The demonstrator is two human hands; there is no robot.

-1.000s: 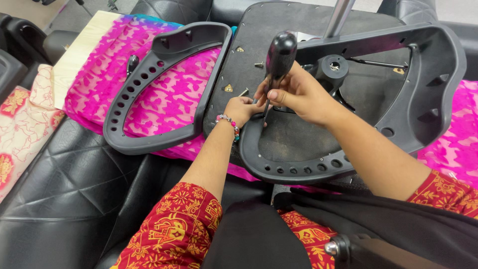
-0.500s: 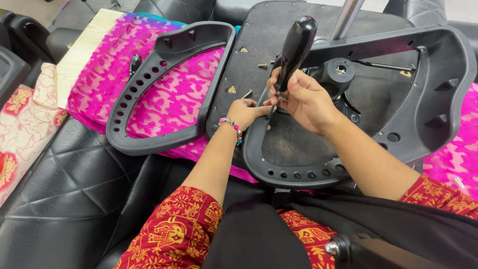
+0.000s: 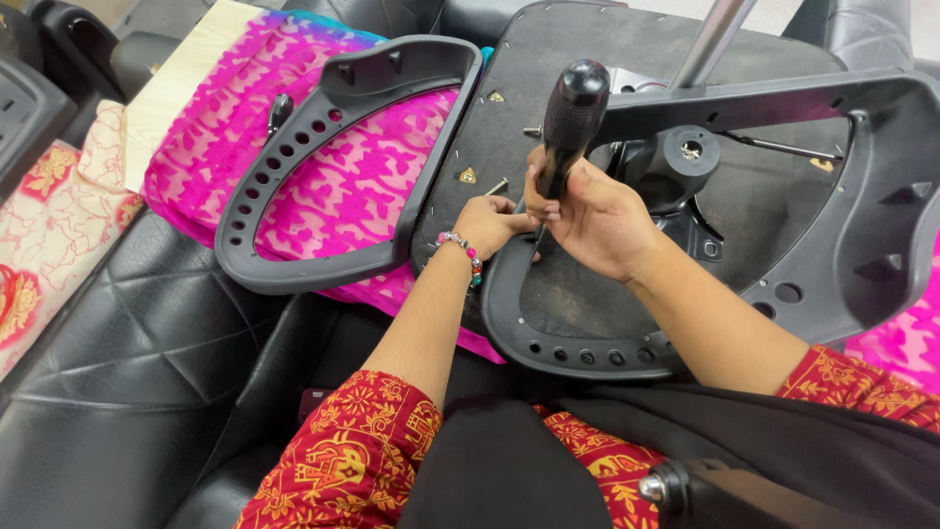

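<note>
My right hand (image 3: 590, 217) grips a screwdriver with a thick black ribbed handle (image 3: 569, 116), held nearly upright over the underside of a black chair seat (image 3: 548, 59). My left hand (image 3: 490, 224), with a beaded bracelet at the wrist, rests at the screwdriver's tip, fingers pinched near a loose screw (image 3: 496, 185). The tip itself is hidden behind my hands. A black plastic armrest frame (image 3: 862, 245) lies on the seat base around my hands. A second armrest frame (image 3: 323, 147) lies to the left on pink fabric.
The chair's metal gas-lift column (image 3: 713, 39) rises from the mechanism (image 3: 685, 157) at the top. Pink patterned cloth (image 3: 333, 196) covers a black quilted cushion (image 3: 117, 372). A red floral fabric (image 3: 39, 235) lies at the far left. Brass inserts dot the seat base.
The screwdriver handle has tilted from leaning right to nearly upright, and my hands have shifted slightly left along the seat base. My left hand stays at the tip.
</note>
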